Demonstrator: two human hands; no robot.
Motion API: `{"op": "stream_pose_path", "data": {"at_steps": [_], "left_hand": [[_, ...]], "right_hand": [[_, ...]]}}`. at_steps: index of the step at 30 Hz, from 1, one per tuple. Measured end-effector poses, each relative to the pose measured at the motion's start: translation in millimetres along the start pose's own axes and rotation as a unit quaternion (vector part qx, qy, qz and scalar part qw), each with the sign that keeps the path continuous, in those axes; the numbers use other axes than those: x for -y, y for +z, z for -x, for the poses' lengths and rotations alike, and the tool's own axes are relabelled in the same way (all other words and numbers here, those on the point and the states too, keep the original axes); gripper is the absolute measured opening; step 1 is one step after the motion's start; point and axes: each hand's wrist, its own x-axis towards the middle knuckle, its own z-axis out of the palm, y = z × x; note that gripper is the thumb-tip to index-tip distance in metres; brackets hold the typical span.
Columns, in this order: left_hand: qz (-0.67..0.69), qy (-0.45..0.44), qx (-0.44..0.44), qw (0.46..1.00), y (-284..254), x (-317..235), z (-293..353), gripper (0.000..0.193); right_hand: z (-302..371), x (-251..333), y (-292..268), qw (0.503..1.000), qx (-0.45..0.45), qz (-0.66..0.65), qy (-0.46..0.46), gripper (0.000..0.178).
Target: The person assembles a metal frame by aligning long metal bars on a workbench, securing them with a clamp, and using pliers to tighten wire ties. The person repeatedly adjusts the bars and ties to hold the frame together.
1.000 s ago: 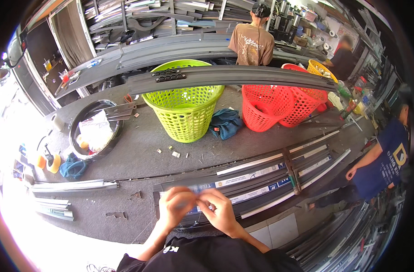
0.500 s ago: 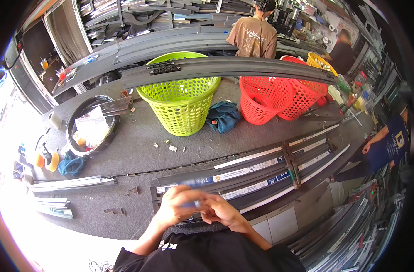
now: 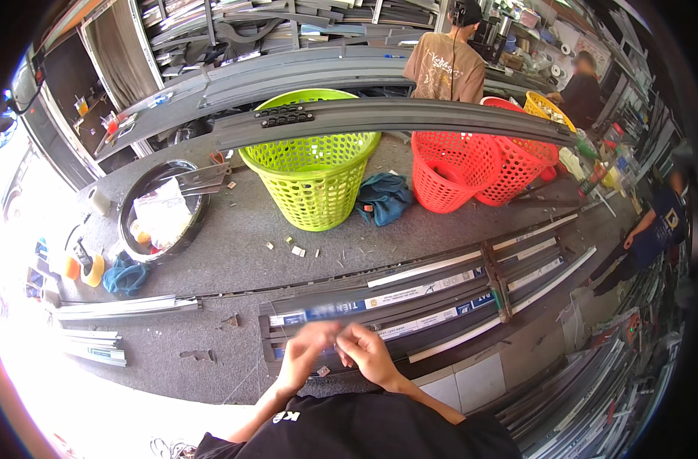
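Observation:
My left hand [image 3: 306, 353] is raised over the near edge of the bench, its fingers smeared by motion. Close beside it, my right hand [image 3: 368, 354] has its fingers curled and pinched together. Any item between the fingertips is too small or hidden to name. Just beyond both hands lies a bundle of long dark profiles [image 3: 433, 301], some with white and blue printed film, under a rusty crossbar [image 3: 496, 283]. A small pale piece [image 3: 323, 371] shows below the hands.
A green basket [image 3: 310, 195] and two red baskets [image 3: 448, 180] stand under a long dark profile [image 3: 395, 115]. A black round tub [image 3: 127, 218] sits left, a blue cloth [image 3: 385, 200] between baskets. Other people [image 3: 444, 65] stand beyond the bench and at the right.
My hands have come slightly apart from their overlapped position, the left one moving off the right. The small pale piece below them now shows. The view has shifted a little.

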Motion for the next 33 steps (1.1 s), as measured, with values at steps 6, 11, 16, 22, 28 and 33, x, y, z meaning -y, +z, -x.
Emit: {"op": "stream_pose_path", "data": {"at_steps": [6, 11, 16, 22, 28, 33], "left_hand": [[-0.176, 0.168, 0.075, 0.967, -11.5, -17.0, -16.4, 0.019], [-0.233, 0.191, 0.088, 0.949, -19.2, -20.2, -22.7, 0.013], [-0.146, 0.178, 0.005, 0.973, -11.7, -12.1, -18.8, 0.011], [0.029, 0.134, -0.057, 0.989, 2.7, -1.4, -16.5, 0.014], [0.097, 0.131, -0.244, 0.956, 22.2, 15.9, -10.6, 0.017], [0.04, 0.12, -0.24, 0.962, 15.9, 8.3, -15.9, 0.016]], "right_hand": [[-4.7, 1.5, -11.4, 0.986, 0.129, -0.046, 0.091, 0.013], [-6.0, 1.7, -21.8, 0.97, 0.18, -0.127, 0.098, 0.016], [-7.5, -2.8, -17.0, 0.989, 0.075, 0.014, 0.123, 0.019], [-3.4, -9.2, -8.0, 0.999, 0.033, -0.008, 0.039, 0.022], [-2.0, -15.3, 1.9, 0.993, 0.034, 0.114, 0.013, 0.021], [1.0, -8.7, 10.7, 0.974, -0.005, 0.226, -0.024, 0.029]]}}
